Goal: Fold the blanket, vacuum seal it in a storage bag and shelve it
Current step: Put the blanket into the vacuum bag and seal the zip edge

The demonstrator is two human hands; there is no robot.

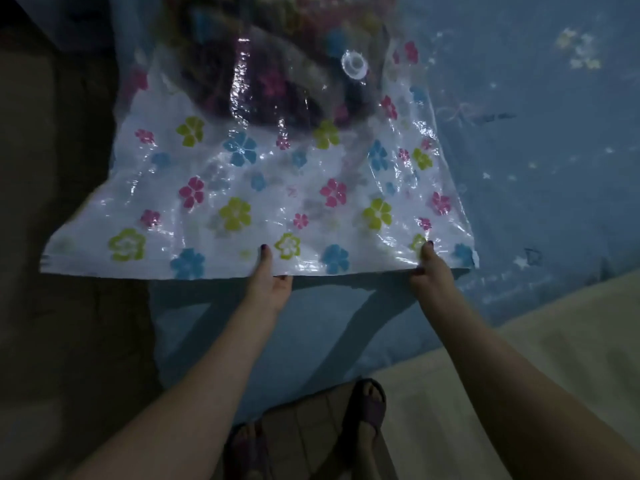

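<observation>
On the blue bed (519, 202), the flower-printed clear plastic storage bag (259, 202) contains the folded blanket (277, 64). Left hand (268, 282) and right hand (431, 271) pinch its open edge; press the seal evenly across.

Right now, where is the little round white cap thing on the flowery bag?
The round valve sits on top of the storage bag, far end, right of middle, over the dark folded blanket inside.

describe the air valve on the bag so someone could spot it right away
Start at the flower-printed storage bag lying on the blue bedsheet. Look to its far end, where the dark folded blanket shows through the clear plastic. The valve is the small white round cap there, the only raised part.
</observation>
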